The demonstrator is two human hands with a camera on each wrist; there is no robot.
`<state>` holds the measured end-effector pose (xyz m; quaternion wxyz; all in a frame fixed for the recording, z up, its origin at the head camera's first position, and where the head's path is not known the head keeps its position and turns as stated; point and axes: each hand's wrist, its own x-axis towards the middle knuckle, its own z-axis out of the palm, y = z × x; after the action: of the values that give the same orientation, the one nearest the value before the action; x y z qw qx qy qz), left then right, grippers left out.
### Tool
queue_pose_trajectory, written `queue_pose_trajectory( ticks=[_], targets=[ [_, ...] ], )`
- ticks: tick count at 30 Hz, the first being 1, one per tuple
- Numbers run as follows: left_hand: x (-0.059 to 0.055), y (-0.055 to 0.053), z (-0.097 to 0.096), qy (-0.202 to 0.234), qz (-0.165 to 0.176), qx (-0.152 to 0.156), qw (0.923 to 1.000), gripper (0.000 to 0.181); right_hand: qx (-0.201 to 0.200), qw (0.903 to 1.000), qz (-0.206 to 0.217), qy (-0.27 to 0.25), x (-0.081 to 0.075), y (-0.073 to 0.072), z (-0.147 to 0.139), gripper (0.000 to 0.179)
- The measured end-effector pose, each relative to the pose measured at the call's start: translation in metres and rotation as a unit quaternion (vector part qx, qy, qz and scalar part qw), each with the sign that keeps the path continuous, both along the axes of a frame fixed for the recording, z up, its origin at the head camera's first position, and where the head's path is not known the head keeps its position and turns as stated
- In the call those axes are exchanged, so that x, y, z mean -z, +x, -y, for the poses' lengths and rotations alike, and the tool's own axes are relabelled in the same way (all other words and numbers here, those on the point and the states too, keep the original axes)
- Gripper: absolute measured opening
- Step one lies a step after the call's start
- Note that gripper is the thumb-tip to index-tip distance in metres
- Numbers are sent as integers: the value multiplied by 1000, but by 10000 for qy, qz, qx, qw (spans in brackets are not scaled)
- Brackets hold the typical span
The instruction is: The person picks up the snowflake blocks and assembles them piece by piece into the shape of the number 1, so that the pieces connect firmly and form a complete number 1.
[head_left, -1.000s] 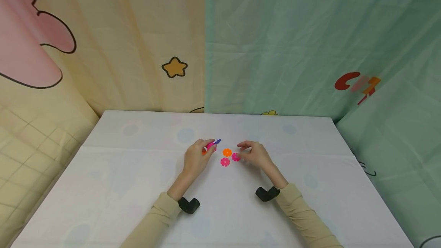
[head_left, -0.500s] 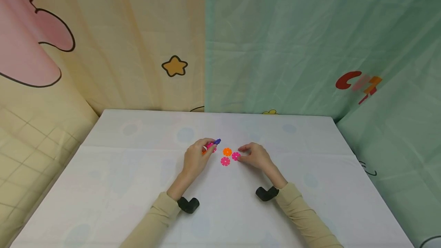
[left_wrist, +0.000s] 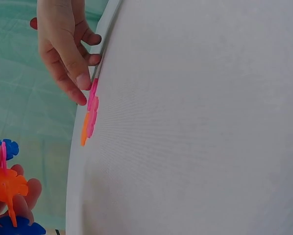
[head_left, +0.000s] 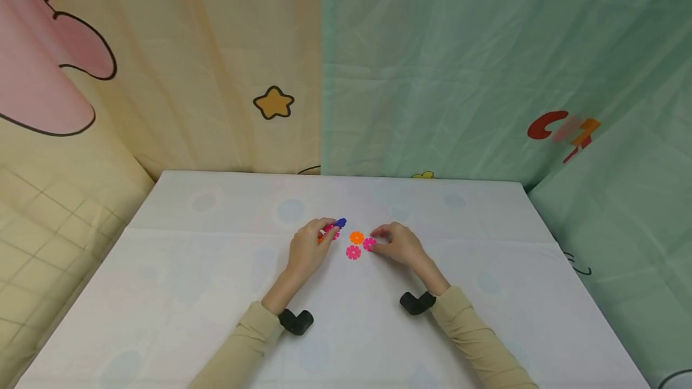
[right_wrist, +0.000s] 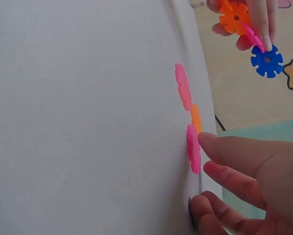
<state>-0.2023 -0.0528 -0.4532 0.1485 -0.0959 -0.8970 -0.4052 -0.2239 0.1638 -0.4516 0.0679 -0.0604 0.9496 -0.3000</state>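
Note:
My left hand point(head_left: 308, 248) holds a joined chain of notched plastic discs between thumb and fingers. In the left wrist view the chain shows an orange disc point(left_wrist: 7, 183), a pink disc point(left_wrist: 3, 154) seen edge-on, and blue discs point(left_wrist: 19, 226) at either end. A magenta disc point(head_left: 369, 244) lies on the table under the fingertips of my right hand point(head_left: 402, 246). The right thumb is right at this disc's edge, with the other fingers loosely bent beside it. Close by lie an orange disc point(head_left: 356, 238) and another pink disc point(head_left: 353, 252).
A white cloth covers the table point(head_left: 346, 329). Behind it hang a cream curtain point(head_left: 227, 77) with an orange star and a green curtain point(head_left: 432, 77). Each wrist wears a black camera mount point(head_left: 296, 322).
My right thumb and fingers have come slightly closer to the magenta disc. The blue disc in my left hand has turned and shows more of its face. The loose discs stay put.

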Motion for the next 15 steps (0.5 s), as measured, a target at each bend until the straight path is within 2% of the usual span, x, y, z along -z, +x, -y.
queue_pose_trajectory(
  ticks=[8,15],
  targets=[
    [-2,2,-1,106,182,-23,9998,22,-57,10000,-6,29,2,1,0,26],
    [-3,2,1,166,215,19,9996,21,90,9995,156,-267,-1,2,-1,27]
  ],
)
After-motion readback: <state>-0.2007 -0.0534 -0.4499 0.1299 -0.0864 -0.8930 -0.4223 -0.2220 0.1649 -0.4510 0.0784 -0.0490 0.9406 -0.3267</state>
